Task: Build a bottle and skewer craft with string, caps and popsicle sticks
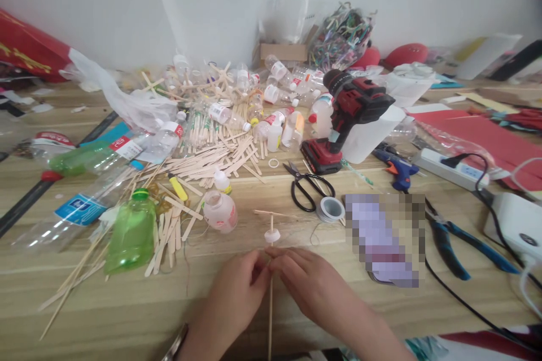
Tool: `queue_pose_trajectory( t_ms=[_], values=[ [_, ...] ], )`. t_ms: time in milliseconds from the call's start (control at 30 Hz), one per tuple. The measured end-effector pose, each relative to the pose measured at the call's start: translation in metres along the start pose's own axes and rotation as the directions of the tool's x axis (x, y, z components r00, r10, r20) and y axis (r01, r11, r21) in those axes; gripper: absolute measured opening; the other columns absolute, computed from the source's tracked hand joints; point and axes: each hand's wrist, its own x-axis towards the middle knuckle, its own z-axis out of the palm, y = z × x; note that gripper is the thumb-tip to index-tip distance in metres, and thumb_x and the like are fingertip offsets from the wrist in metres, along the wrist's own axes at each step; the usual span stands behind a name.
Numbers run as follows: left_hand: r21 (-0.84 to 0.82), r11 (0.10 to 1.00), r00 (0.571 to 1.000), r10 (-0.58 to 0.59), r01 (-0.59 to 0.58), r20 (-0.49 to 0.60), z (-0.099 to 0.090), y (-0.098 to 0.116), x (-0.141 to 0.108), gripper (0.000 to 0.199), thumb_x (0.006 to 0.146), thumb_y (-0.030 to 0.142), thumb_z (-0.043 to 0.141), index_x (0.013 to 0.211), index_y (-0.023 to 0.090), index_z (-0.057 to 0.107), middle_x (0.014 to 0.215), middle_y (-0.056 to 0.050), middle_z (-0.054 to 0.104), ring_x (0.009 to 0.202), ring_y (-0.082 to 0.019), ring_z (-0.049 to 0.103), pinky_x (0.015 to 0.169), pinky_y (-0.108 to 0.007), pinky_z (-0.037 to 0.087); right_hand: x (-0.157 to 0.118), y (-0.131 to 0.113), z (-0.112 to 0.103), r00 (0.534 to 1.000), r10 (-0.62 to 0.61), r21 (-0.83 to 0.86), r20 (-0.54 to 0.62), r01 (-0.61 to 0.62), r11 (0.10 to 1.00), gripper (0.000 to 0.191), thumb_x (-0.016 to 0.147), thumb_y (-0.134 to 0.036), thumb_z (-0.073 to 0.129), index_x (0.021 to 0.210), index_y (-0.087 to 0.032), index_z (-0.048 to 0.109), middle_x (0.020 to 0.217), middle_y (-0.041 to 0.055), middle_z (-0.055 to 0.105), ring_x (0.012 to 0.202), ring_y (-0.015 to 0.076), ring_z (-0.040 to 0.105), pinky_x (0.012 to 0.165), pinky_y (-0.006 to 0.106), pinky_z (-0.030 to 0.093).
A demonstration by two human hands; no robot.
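Note:
Both hands meet at the front middle of the table around a thin wooden stick (270,316). My left hand (245,279) pinches it from the left, and my right hand (298,276) closes on it from the right, fingertips touching. Just beyond the fingers, a small whitish disc (272,235) sits around the stick. A flat wooden crosspiece (275,214) lies across its far end, making a T. A small cloudy plastic bottle (220,211) stands to the left, uncapped. Black-handled scissors (305,186) and a spool of grey wire or thread (331,210) lie to the right.
A red cordless drill (339,124) stands beyond the scissors. Craft sticks (212,158) and plastic bottles (279,124) pile up behind. At left is a green bottle (131,231). A blurred phone (381,242), pliers (451,242), glue gun (398,169) and power strip (451,169) occupy the right.

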Motion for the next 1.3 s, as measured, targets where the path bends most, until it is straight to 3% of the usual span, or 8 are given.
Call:
queue_pose_trajectory(
  t_ms=[167, 333, 433, 500, 600, 933, 1100, 1300],
  values=[
    [-0.402, 0.907, 0.991, -0.099, 0.127, 0.091, 0.002, -0.007, -0.001, 0.037, 0.083, 0.053, 0.053, 0.08, 0.018, 0.062, 0.057, 0.007, 0.045, 0.052, -0.012, 0.038, 0.052, -0.025, 0.028, 0.0, -0.006, -0.004, 0.998, 0.042, 0.088, 0.038, -0.045, 0.995, 0.024, 0.091, -0.006, 0.041, 0.101, -0.018, 0.06, 0.116, 0.0126, 0.071, 0.103, 0.0242, 0.068, 0.088, 0.037, 0.053],
    [-0.58, 0.779, 0.971, -0.167, 0.238, 0.173, 0.008, -0.005, -0.002, 0.04, 0.074, 0.057, 0.06, 0.081, 0.018, 0.061, 0.048, 0.012, 0.031, 0.044, -0.009, 0.023, 0.043, -0.024, 0.018, 0.002, -0.01, -0.001, 0.996, 0.091, 0.077, 0.0, -0.091, 0.993, 0.022, 0.092, -0.008, 0.043, 0.091, -0.021, 0.061, 0.097, 0.0088, 0.074, 0.089, 0.0212, 0.069, 0.076, 0.031, 0.048],
    [-0.569, 0.783, 0.966, -0.169, 0.252, 0.197, 0.011, -0.005, -0.003, 0.035, 0.075, 0.053, 0.06, 0.079, 0.019, 0.06, 0.047, 0.012, 0.031, 0.042, -0.008, 0.022, 0.042, -0.023, 0.018, 0.004, -0.008, 0.005, 0.99, 0.139, 0.07, -0.037, -0.137, 0.988, 0.021, 0.092, -0.009, 0.044, 0.089, -0.021, 0.061, 0.084, 0.0052, 0.073, 0.078, 0.0204, 0.067, 0.07, 0.03, 0.044],
    [-0.537, 0.823, 0.98, -0.107, 0.183, 0.17, 0.013, -0.008, -0.005, 0.03, 0.077, 0.048, 0.06, 0.08, 0.019, 0.063, 0.05, 0.009, 0.039, 0.046, -0.01, 0.035, 0.047, -0.024, 0.029, 0.005, -0.006, 0.008, 0.982, 0.182, 0.077, -0.051, -0.178, 0.981, 0.019, 0.093, -0.012, 0.046, 0.086, -0.021, 0.061, 0.077, 0.0039, 0.071, 0.071, 0.02, 0.064, 0.066, 0.03, 0.041],
    [-0.483, 0.874, 0.996, 0.006, 0.04, 0.093, 0.013, -0.013, -0.007, 0.025, 0.082, 0.043, 0.058, 0.08, 0.019, 0.063, 0.067, 0.002, 0.056, 0.071, -0.018, 0.053, 0.068, -0.028, 0.04, 0.008, -0.004, 0.011, 0.973, 0.223, 0.114, -0.053, -0.216, 0.97, 0.019, 0.094, -0.015, 0.046, 0.081, -0.021, 0.059, 0.073, 0.0025, 0.067, 0.067, 0.0183, 0.061, 0.062, 0.027, 0.04],
    [-0.401, 0.905, 0.99, -0.135, 0.14, 0.039, 0.008, -0.009, -0.009, 0.031, 0.082, 0.051, 0.05, 0.073, 0.021, 0.052, 0.061, 0.007, 0.039, 0.058, -0.014, 0.035, 0.057, -0.026, 0.03, 0.008, -0.003, 0.008, 0.951, 0.309, 0.264, -0.028, -0.292, 0.919, 0.013, 0.091, -0.01, 0.045, 0.092, -0.022, 0.048, 0.073, -0.0015, 0.062, 0.064, 0.0147, 0.061, 0.058, 0.023, 0.041],
    [-0.363, 0.925, 0.993, -0.117, 0.114, 0.014, 0.007, -0.011, -0.011, 0.031, 0.082, 0.05, 0.049, 0.072, 0.021, 0.05, 0.064, 0.005, 0.044, 0.062, -0.015, 0.04, 0.058, -0.026, 0.03, 0.008, -0.004, 0.001, 0.961, 0.265, 0.288, 0.074, -0.275, 0.917, 0.013, 0.089, -0.008, 0.053, 0.086, -0.021, 0.056, 0.081, 0.0007, 0.063, 0.077, 0.0163, 0.06, 0.068, 0.025, 0.044],
    [-0.262, 0.963, 0.996, -0.08, 0.069, -0.03, 0.004, -0.009, -0.011, 0.029, 0.085, 0.046, 0.046, 0.072, 0.021, 0.051, 0.067, 0.003, 0.051, 0.067, -0.018, 0.048, 0.062, -0.028, 0.035, 0.012, -0.005, 0.001, 0.97, 0.232, 0.232, 0.075, -0.243, 0.942, 0.015, 0.092, -0.008, 0.053, 0.086, -0.019, 0.062, 0.085, 0.0035, 0.062, 0.081, 0.0177, 0.06, 0.07, 0.026, 0.046]
  ],
)
